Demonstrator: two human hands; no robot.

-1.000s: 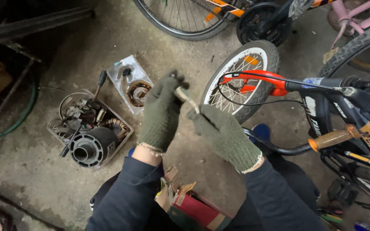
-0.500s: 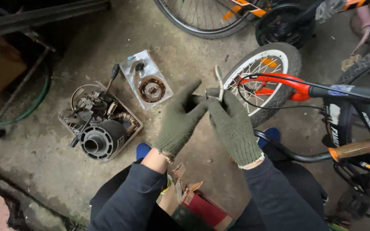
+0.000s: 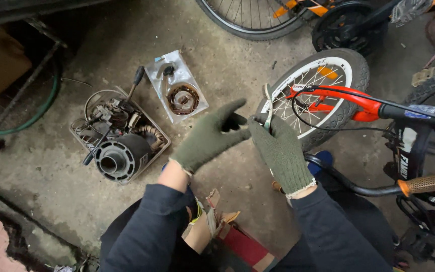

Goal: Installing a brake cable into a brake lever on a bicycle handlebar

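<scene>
Head view, hands: left hand (image 3: 208,137) in an olive knit glove, fingers spread and holding nothing; right hand (image 3: 280,151), gloved alike, pinched on a thin pale strap (image 3: 268,107) that rises toward 12 o'clock.
Step in hand: judging by the pose, a glove is being settled while the strap is gripped; the next move would call for a firmer two-handed hold.
Materials: rough stained concrete floor (image 3: 101,45); wire basket (image 3: 119,138) of metal parts at 9 o'clock; small bicycle wheel (image 3: 323,93), rubber tyre and white rim, at 2 o'clock.
</scene>
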